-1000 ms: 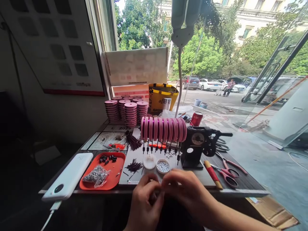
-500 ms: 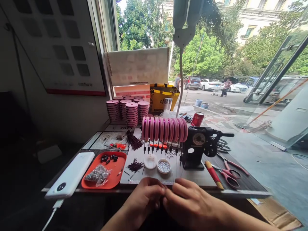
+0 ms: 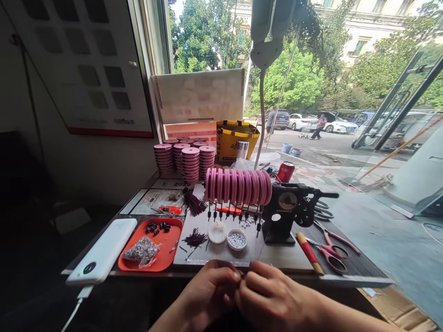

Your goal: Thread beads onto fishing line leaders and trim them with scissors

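Both my hands are in front of the table's near edge, fingertips pinched close together. My left hand (image 3: 215, 288) is closed, thumb against forefinger, at a tiny dark piece (image 3: 242, 275) mostly hidden by fingers. Closed beside it, my right hand (image 3: 268, 288) pinches a thin clear line that seems to run up to the winder. Above them is a black hand-cranked winder (image 3: 282, 221) carrying a row of pink foam line spools (image 3: 238, 186). Small black stoppers (image 3: 258, 227) hang below the spools on thin lines. A white cup of silvery beads (image 3: 236, 240) stands before it, beside a round white lid (image 3: 217, 233).
An orange tray (image 3: 169, 263) with black parts and a bag of metal bits lies left, near a white power bank (image 3: 100, 251). Pink-handled scissors (image 3: 334, 258) and a red-wrapped stick (image 3: 309, 253) lie right. Stacked pink spools (image 3: 190, 163) and a red can (image 3: 285, 172) stand behind.
The view has shifted slightly. My hands stay pinched together, and the tiny dark piece now shows between their fingertips. One hanging stopper at the right end sits lower.
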